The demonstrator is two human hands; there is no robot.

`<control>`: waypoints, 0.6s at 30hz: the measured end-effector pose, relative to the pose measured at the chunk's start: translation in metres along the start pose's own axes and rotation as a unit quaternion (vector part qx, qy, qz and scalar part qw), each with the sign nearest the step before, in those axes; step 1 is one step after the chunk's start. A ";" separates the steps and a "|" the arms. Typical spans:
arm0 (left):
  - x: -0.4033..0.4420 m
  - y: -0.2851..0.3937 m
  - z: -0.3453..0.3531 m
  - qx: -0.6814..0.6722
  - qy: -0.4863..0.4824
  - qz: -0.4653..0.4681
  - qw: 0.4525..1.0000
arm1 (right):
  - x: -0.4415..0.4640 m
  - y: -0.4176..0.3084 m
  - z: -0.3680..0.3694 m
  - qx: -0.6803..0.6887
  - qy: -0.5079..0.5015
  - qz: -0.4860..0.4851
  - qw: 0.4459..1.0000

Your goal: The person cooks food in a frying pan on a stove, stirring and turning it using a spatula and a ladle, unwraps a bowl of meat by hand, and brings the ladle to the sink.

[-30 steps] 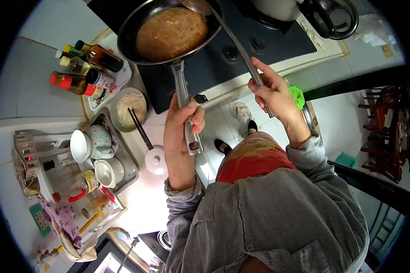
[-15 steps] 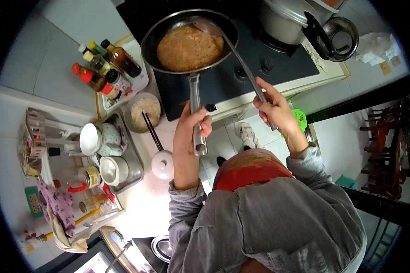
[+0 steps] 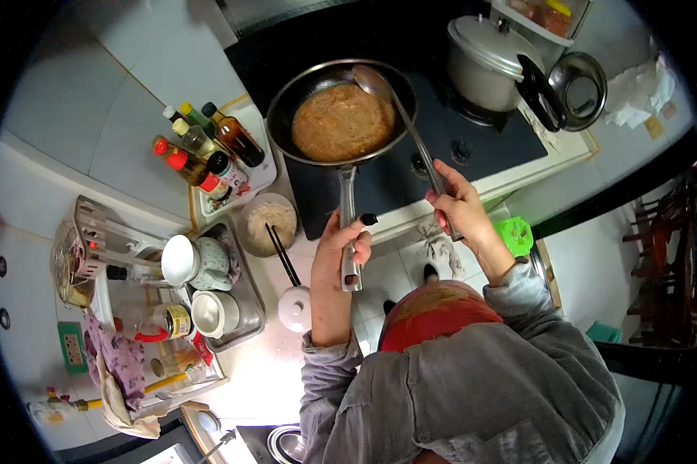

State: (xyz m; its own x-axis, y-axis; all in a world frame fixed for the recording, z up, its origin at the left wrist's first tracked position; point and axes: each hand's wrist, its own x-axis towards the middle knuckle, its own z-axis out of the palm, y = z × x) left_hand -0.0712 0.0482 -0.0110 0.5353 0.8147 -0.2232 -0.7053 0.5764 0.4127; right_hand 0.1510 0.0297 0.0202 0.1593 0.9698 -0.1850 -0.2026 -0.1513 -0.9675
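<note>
A dark frying pan (image 3: 280,133) holds a flat, brown round of food (image 3: 342,124). My left hand (image 3: 341,247) is wrapped round the pan's metal handle. In my right hand (image 3: 461,207) is the long handle of a metal ladle (image 3: 414,133), whose head rests at the pan's upper right, over the edge of the food. Left of the pan handle stands a bowl (image 3: 248,241) of pale noodle-like strands with black chopsticks (image 3: 287,259) across it. A white lidded pot (image 3: 294,309) is beside my left forearm.
A pressure cooker (image 3: 484,66) sits on the black stove (image 3: 503,147), its dark handle pointing right. Bottles stand in a white tray (image 3: 265,166) at the left. Cups lie in a metal tray (image 3: 249,305). A green plastic item (image 3: 513,236) is right of my right hand.
The whole view has shifted, so the pan and counter appear lower and more to the right. Both hands keep their holds, and the ladle head stays at the pan's upper right.
</note>
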 end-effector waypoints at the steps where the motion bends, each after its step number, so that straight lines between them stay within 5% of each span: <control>1: -0.001 0.000 0.001 0.000 -0.003 -0.003 1.000 | 0.003 -0.002 0.003 -0.004 -0.002 0.007 1.000; 5: -0.002 -0.001 0.010 0.073 -0.002 0.004 0.997 | 0.014 -0.006 0.006 -0.019 -0.032 0.026 0.999; 18: -0.004 -0.008 0.013 -0.002 0.023 0.038 0.999 | 0.018 -0.024 -0.017 0.046 -0.125 0.045 0.990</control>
State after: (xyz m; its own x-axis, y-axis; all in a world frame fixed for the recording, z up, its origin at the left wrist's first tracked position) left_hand -0.0611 0.0397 -0.0020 0.4587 0.8577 -0.2321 -0.7445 0.5136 0.4267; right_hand 0.1750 0.0478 0.0367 -0.1063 0.9718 -0.2104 -0.2941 -0.2329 -0.9270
